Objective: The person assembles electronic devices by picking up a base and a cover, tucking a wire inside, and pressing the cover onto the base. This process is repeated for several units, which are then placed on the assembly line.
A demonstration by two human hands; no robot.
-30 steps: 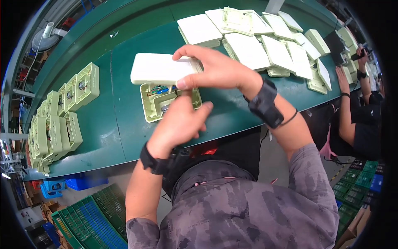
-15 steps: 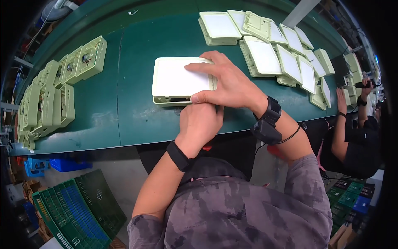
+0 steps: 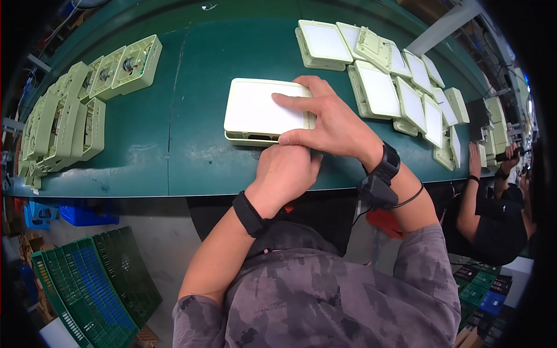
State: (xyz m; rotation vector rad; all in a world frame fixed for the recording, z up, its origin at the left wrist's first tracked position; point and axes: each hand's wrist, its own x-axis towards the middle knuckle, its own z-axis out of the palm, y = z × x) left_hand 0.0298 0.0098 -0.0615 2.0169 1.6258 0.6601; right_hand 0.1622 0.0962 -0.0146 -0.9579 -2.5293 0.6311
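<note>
A pale green, box-shaped plastic case (image 3: 255, 107) with a flat white top lies on the green table in front of me. My right hand (image 3: 333, 119) grips its right end, the index finger stretched across the white top and the thumb at the near edge. Against the near side, below that thumb, my left hand (image 3: 284, 174) is curled closed. Its fingertips are turned away, so whatever they hold is hidden. Along the case's near side runs a dark slot, partly covered by my hands.
Open pale green housings (image 3: 69, 122) with parts inside are stacked at the left. White-topped cases (image 3: 377, 90) lie overlapping at the far right, near a metal post (image 3: 444, 26). A co-worker's arm (image 3: 469, 200) rests at the table's right end. Green crates (image 3: 96, 284) stand on the floor at the left.
The whole view has turned slightly, shifting the table and the cases in the picture. Both hands keep nearly the same hold on the case.
</note>
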